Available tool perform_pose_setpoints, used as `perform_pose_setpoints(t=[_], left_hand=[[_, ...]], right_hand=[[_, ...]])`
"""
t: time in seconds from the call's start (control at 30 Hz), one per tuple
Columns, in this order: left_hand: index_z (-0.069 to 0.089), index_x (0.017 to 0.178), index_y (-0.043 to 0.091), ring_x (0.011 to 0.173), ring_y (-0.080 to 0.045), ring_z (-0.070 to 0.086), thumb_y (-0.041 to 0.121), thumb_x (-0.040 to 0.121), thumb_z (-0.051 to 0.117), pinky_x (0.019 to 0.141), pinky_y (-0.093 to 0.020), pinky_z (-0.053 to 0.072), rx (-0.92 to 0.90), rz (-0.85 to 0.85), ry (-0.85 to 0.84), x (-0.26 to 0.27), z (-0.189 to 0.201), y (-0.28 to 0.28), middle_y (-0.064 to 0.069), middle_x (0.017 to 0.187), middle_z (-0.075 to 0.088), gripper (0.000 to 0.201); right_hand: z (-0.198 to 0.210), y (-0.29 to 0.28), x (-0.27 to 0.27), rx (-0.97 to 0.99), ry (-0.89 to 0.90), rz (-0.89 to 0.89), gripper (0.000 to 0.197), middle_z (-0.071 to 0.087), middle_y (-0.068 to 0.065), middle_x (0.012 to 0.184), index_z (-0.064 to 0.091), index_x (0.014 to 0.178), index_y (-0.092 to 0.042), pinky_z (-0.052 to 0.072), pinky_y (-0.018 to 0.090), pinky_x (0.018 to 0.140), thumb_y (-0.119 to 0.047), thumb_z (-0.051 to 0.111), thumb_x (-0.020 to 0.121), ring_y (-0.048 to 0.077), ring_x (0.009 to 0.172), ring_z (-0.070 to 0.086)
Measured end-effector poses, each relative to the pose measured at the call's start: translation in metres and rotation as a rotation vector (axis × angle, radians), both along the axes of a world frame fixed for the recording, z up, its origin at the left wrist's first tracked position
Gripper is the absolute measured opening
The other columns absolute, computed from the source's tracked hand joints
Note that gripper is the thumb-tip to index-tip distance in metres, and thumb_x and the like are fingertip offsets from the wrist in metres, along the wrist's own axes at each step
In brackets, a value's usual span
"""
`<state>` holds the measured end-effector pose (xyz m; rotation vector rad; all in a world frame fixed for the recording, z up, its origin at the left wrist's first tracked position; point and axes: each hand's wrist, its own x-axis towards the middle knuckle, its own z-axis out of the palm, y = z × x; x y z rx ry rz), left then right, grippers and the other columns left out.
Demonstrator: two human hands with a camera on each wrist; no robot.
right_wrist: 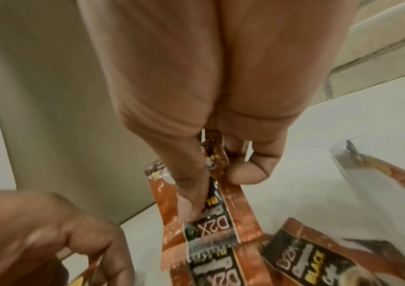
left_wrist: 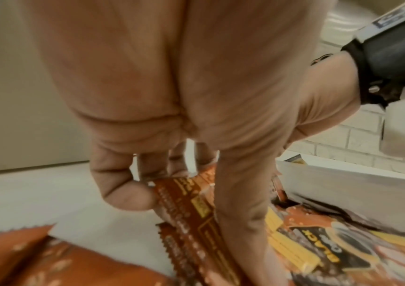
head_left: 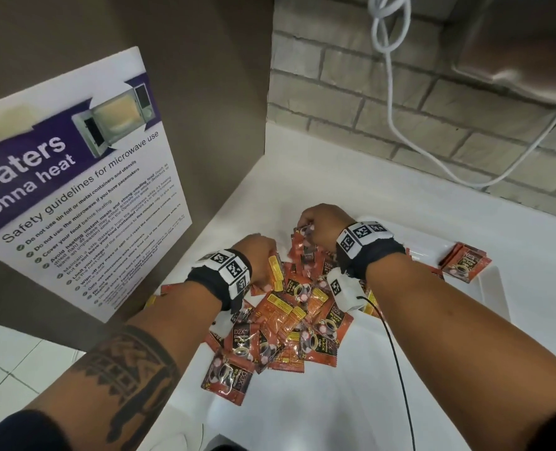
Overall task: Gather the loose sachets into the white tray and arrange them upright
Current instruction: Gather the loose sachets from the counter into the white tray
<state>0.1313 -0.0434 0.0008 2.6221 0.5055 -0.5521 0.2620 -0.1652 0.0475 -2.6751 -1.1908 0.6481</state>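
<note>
A heap of orange and black sachets (head_left: pixel 289 323) is spread over the white counter (head_left: pixel 302 408) in the lower middle of the head view, its right edge lying against and partly over the white tray (head_left: pixel 494 288). The tray is seen at the right of the frame, largely covered by the right forearm. At its upper right end a few sachets (head_left: pixel 465 262) are stacked leaning against the rim; whether they stand fully upright cannot be told. In the left wrist view more sachets are seen lying flat inside the tray wall (left_wrist: pixel 343 180) at the right.

The left hand (head_left: pixel 258 255) is lowered onto the upper left part of the heap. Its fingers are curled, and an orange sachet (left_wrist: pixel 186 209) is pinched on edge between the thumb (left_wrist: pixel 245 203) and the fingertips (left_wrist: pixel 125 195).

The right hand (head_left: pixel 322 222) is placed at the upper edge of the heap, just left of the tray. A small bundle of sachets (right_wrist: pixel 221 218) is gripped there between the thumb (right_wrist: pixel 191 193) and the curled fingers (right_wrist: pixel 248 172), the packets held on edge.

A microwave safety poster (head_left: pixel 74 187) is fixed to the brown panel at the left, and a white cable (head_left: pixel 397 118) hangs over the brick wall at the upper right.
</note>
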Motion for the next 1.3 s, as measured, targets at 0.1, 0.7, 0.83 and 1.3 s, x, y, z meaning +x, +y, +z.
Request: perform_pose_setpoints(t=[0.1, 0.7, 0.83, 1.3], left_hand=[[0.056, 0.125, 0.015, 0.105, -0.025, 0.06, 0.02, 0.065, 0.093, 0.085, -0.032, 0.052, 0.018, -0.004, -0.034, 0.001, 0.001, 0.004, -0.007, 0.125, 0.051, 0.071], [0.058, 0.124, 0.021, 0.099, -0.024, 0.065, 0.013, 0.08, 0.077, 0.083, -0.036, 0.057, 0.058, -0.02, -0.107, 0.0, -0.005, 0.016, -0.003, 0.111, 0.068, 0.048], [0.06, 0.122, 0.019, 0.104, -0.027, 0.063, 0.018, 0.082, 0.076, 0.088, -0.039, 0.056, 0.075, -0.027, -0.126, -0.002, -0.009, 0.017, -0.004, 0.112, 0.067, 0.043], [0.061, 0.115, 0.019, 0.113, -0.027, 0.053, 0.021, 0.088, 0.068, 0.092, -0.04, 0.051, 0.095, -0.015, -0.154, -0.005, -0.014, 0.019, -0.003, 0.111, 0.066, 0.027]], right_hand=[[0.008, -0.004, 0.008, 0.164, 0.042, -0.1, 0.028, 0.064, 0.001, 0.114, 0.07, 0.11, -0.014, 0.038, 0.02, 0.08, -0.003, 0.07, 0.084, 0.02, 0.109, 0.06], [-0.018, -0.001, 0.02, -0.329, -0.064, -0.26, 0.027, 0.061, 0.001, 0.067, 0.064, 0.071, -0.012, 0.051, 0.03, 0.066, -0.034, 0.072, 0.085, 0.018, 0.061, 0.059], [-0.024, -0.002, 0.016, -0.427, -0.141, -0.157, 0.024, 0.065, 0.013, 0.103, 0.065, 0.109, -0.007, 0.05, 0.033, 0.081, -0.023, 0.067, 0.091, 0.027, 0.101, 0.065], [-0.035, 0.007, 0.011, -0.355, -0.134, -0.181, 0.02, 0.055, 0.001, 0.071, 0.057, 0.075, -0.011, 0.049, 0.028, 0.067, -0.019, 0.065, 0.091, 0.022, 0.075, 0.059]])
